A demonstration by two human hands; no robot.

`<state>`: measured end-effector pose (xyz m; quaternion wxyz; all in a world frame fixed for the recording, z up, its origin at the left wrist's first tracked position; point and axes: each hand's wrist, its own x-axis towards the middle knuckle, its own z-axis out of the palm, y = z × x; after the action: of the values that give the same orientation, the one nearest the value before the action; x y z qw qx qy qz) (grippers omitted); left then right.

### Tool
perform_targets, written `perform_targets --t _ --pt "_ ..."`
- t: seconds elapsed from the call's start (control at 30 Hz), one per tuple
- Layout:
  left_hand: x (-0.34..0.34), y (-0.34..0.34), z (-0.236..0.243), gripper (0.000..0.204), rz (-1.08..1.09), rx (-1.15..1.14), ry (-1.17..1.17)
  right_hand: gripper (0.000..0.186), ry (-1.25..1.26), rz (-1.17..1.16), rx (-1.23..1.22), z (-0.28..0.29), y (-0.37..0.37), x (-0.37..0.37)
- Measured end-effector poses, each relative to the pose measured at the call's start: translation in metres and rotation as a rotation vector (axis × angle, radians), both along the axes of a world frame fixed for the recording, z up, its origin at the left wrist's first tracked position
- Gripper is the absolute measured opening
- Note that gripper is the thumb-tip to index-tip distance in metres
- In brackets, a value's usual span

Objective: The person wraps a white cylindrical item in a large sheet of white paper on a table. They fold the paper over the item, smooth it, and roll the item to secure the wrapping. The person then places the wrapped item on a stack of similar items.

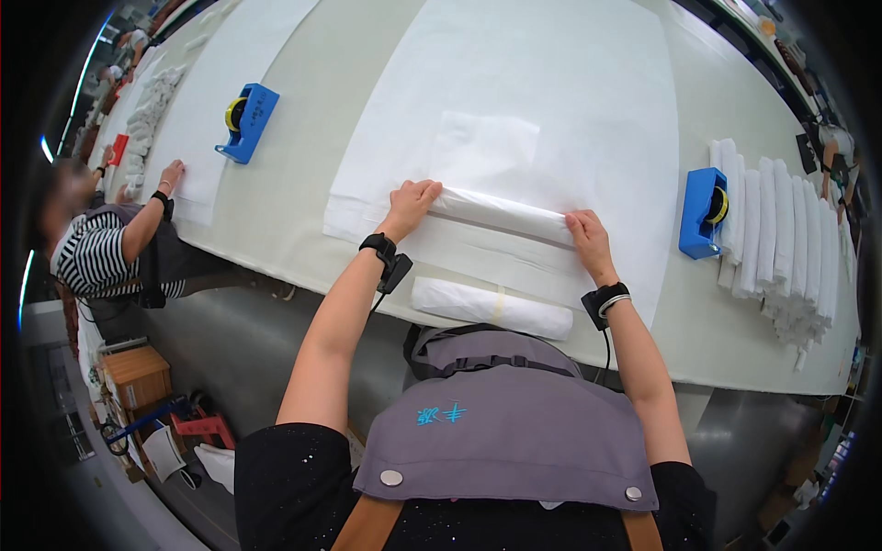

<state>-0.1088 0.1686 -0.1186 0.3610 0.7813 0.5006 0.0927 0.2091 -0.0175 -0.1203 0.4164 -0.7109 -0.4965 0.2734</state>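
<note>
A large white paper sheet (542, 92) lies spread on the pale table (303, 156). Its near part is rolled into a long white roll (501, 213). My left hand (411, 204) presses on the roll's left end and my right hand (588, 237) on its right end, fingers curled over it. A smaller folded white piece (485, 147) lies on the sheet just beyond the roll. A finished white roll with a tape band (491, 308) rests at the table's near edge, between my forearms.
A blue tape dispenser (703, 211) stands at the right beside a row of several finished white rolls (776, 239). A second blue dispenser (248, 121) sits at the left by another white sheet (220, 101). A co-worker in a striped top (101, 248) works at the left.
</note>
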Motion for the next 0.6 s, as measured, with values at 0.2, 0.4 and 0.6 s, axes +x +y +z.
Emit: perform_targets --t 0.2,0.4,0.6 --pt "0.009 -0.009 -0.010 0.035 0.211 0.095 -0.020 0.032 0.004 -0.117 -0.144 0.008 0.014 -0.001" --pt "0.018 -0.017 -0.009 0.032 0.365 0.108 -0.019 0.029 0.045 -0.196 -0.147 0.004 0.015 0.000" --pt "0.026 -0.022 -0.007 0.029 0.449 0.109 -0.012 0.016 0.444 -0.199 -0.059 -0.005 0.012 0.018"
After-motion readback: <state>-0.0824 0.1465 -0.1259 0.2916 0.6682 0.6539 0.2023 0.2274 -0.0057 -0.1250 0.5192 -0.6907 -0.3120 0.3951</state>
